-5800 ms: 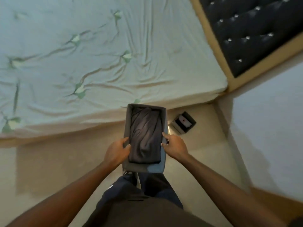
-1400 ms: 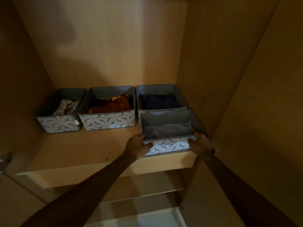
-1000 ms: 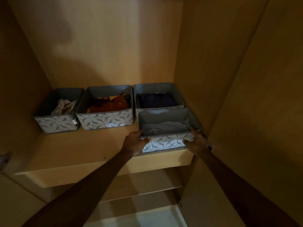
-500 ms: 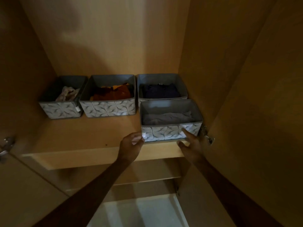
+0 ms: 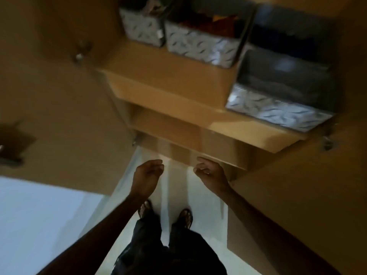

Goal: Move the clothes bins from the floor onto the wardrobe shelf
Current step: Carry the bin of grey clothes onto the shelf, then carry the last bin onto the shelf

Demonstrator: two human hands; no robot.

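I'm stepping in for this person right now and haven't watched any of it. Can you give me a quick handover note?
Left hand: empty, fingers loosely curled, below the shelf.
Right hand: empty, also hanging clear of the shelf.
Front bin: on the wardrobe shelf at its front right edge, grey clothes inside.
Three more bins in a row behind it: left bin, middle bin, dark-clothes bin.
Done: four bins shelved.
Left: no bin visible on the floor here; check the room for more.

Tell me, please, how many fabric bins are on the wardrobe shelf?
4: a leaf-patterned grey fabric bin at the front right, a dark-clothes bin behind it, an orange-clothes bin beside that, and a leftmost bin.
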